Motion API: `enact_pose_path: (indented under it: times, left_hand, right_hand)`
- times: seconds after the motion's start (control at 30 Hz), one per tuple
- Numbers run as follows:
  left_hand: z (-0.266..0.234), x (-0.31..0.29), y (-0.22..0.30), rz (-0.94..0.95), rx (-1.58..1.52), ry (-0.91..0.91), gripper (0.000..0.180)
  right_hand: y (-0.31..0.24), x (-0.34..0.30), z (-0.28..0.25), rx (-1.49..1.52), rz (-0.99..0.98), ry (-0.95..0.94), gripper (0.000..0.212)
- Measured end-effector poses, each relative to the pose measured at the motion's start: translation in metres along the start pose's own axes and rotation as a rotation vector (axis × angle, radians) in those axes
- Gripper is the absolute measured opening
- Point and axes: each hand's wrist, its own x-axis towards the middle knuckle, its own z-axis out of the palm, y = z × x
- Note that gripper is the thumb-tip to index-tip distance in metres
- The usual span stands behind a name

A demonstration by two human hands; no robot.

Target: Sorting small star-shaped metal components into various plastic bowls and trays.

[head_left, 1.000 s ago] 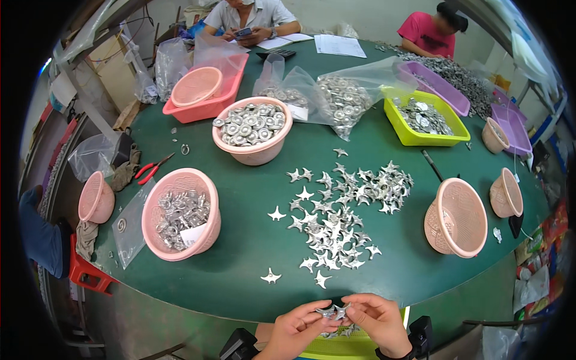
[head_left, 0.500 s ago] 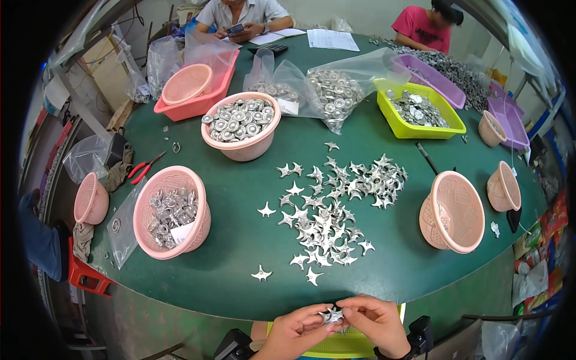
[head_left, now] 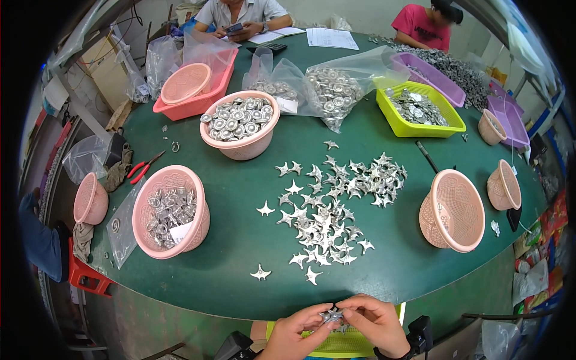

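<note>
Just off the table's near edge, my left hand (head_left: pixel 300 332) and my right hand (head_left: pixel 375 326) pinch a silver star-shaped metal piece (head_left: pixel 330 315) between thumbs and fingers. Below them, partly hidden by my hands, is a yellow-green tray (head_left: pixel 345 346) with a few silver pieces showing in it. Beyond my hands, a loose heap of similar pointed metal pieces (head_left: pixel 324 231) spreads over the green table (head_left: pixel 240 204). Two of these lie apart at the heap's near side.
A pink basket of silver rings (head_left: pixel 201 210) stands left, a basket of round parts (head_left: pixel 264 144) farther back. To the right is another pink basket (head_left: pixel 457 204). Red-handled pliers (head_left: pixel 144 168) lie left. A lime tray (head_left: pixel 414 129) holds flat discs. Two people sit across the table.
Both hands stay in nearly the same place, with the star-shaped piece turned slightly between the fingers. Elsewhere the view shifts only a little.
</note>
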Motion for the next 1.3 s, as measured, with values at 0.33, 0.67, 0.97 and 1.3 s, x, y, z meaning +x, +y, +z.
enact_pose_path:
  times: [0.33,0.67,0.97,1.3]
  left_hand:
    - [-0.003,0.000,-0.003,-0.091,-0.059,-0.036,0.043]
    - [-0.003,-0.001,-0.008,0.067,0.022,-0.048,0.044]
    - [-0.024,0.001,0.000,0.082,0.390,-0.367,0.024]
    - [-0.040,0.031,0.010,0.459,0.968,0.357,0.017]
  right_hand:
    - [-0.002,-0.004,0.000,0.099,-0.100,-0.054,0.017]
    - [-0.004,-0.007,0.001,0.100,-0.188,-0.079,0.019]
    - [-0.002,-0.002,-0.015,0.147,-0.200,0.034,0.011]
    - [0.006,0.057,0.024,-0.898,-0.620,0.110,0.026]
